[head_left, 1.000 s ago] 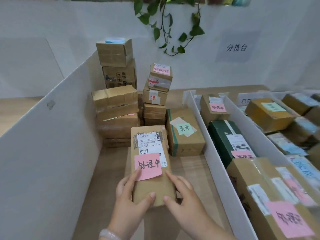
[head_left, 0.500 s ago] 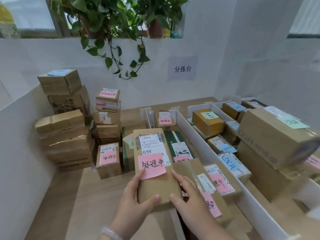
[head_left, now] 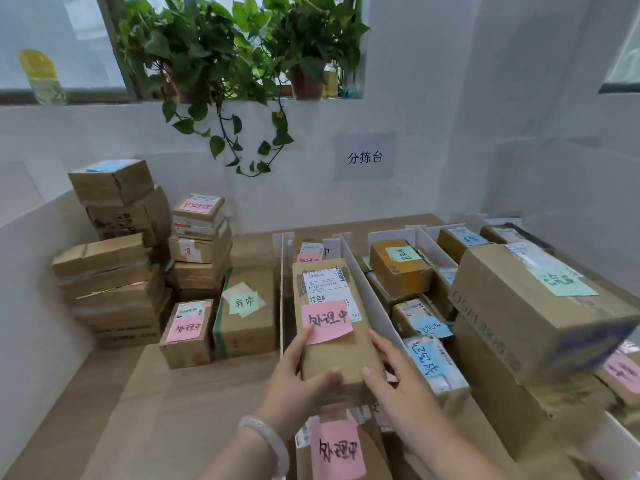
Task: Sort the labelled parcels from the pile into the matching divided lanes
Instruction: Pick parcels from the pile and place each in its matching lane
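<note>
I hold a long brown parcel (head_left: 332, 327) with a white shipping label and a pink note. My left hand (head_left: 294, 379) grips its near left corner, thumb on top. My right hand (head_left: 391, 382) grips its near right corner. The parcel hangs over the first lane (head_left: 287, 271), between two white dividers. Below it lies another parcel with a pink note (head_left: 337, 448). The pile of brown boxes (head_left: 114, 265) stands at the left, with a small pink-noted box (head_left: 187, 332) and a green-noted box (head_left: 246, 310) in front.
Lanes to the right hold parcels with green notes (head_left: 398, 265) and blue notes (head_left: 427, 358). A large box with a green note (head_left: 540, 306) sits high at the right. A white wall panel (head_left: 31, 289) closes the left side. Potted plants (head_left: 221, 57) hang above.
My view turned right and up. Both hands carried the pink-noted parcel rightwards from the pile area to above the first lane.
</note>
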`<state>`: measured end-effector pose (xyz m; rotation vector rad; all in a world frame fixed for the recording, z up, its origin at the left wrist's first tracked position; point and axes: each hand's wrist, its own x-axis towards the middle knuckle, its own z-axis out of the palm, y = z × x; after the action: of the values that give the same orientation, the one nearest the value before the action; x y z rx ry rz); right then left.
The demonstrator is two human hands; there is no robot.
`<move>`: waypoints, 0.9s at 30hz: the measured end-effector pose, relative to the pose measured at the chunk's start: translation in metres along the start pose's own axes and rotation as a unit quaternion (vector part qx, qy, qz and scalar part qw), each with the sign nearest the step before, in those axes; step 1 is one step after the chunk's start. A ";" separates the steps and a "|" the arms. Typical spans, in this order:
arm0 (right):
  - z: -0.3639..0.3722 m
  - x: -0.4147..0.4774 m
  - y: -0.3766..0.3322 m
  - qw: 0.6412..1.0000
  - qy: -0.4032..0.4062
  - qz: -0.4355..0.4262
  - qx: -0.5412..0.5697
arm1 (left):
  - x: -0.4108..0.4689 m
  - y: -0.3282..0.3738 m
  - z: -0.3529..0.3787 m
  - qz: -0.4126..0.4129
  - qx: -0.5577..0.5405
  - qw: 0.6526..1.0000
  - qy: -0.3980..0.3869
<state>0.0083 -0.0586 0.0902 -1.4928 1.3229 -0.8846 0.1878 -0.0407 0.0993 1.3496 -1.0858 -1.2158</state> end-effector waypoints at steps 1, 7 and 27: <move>-0.003 0.009 -0.002 1.000 -0.004 -0.005 -0.012 | 0.009 0.003 0.002 -0.007 -0.002 1.000 0.004; -0.012 0.063 -0.009 0.999 -0.031 -0.004 -0.040 | 0.076 0.008 -0.005 -0.040 0.038 0.998 0.017; 0.001 0.105 0.017 0.984 -0.052 0.033 -0.165 | 0.163 -0.047 -0.034 -0.088 0.269 0.959 -0.031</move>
<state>0.0206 -0.1622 0.0674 -1.7111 1.4834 -0.5548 0.2383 -0.1927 0.0340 1.8621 -1.4333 -1.1351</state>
